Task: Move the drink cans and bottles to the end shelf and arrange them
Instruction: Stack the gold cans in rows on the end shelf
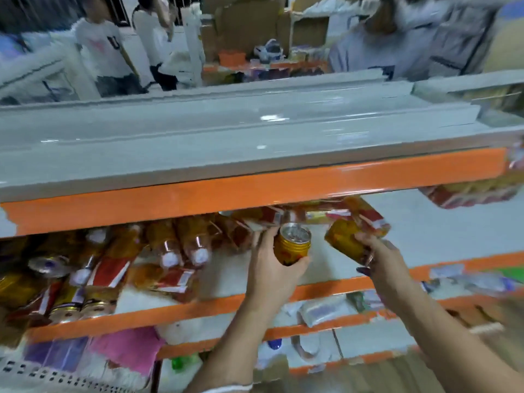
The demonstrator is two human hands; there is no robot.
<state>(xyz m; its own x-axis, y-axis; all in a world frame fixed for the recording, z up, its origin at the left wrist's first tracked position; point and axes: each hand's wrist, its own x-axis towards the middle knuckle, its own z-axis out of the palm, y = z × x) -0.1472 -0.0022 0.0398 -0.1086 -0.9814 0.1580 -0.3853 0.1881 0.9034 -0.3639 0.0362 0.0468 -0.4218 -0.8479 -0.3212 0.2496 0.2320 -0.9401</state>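
Transfer step: left hand [272, 265] grips upright gold metal can [292, 246], right hand [382, 259] grips tilted gold metal can [344, 242]; next probably needs righting it, placing both ahead of hands

Gold cans [292, 246], seemingly red-patterned; orange shelf edges [226, 191].

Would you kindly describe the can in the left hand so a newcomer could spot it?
Find the grey shelf with the orange front edge. Just below it, the left hand grips a small gold metal can. Unlike the tilted gold can in the right hand, it stands upright, silver lid showing.
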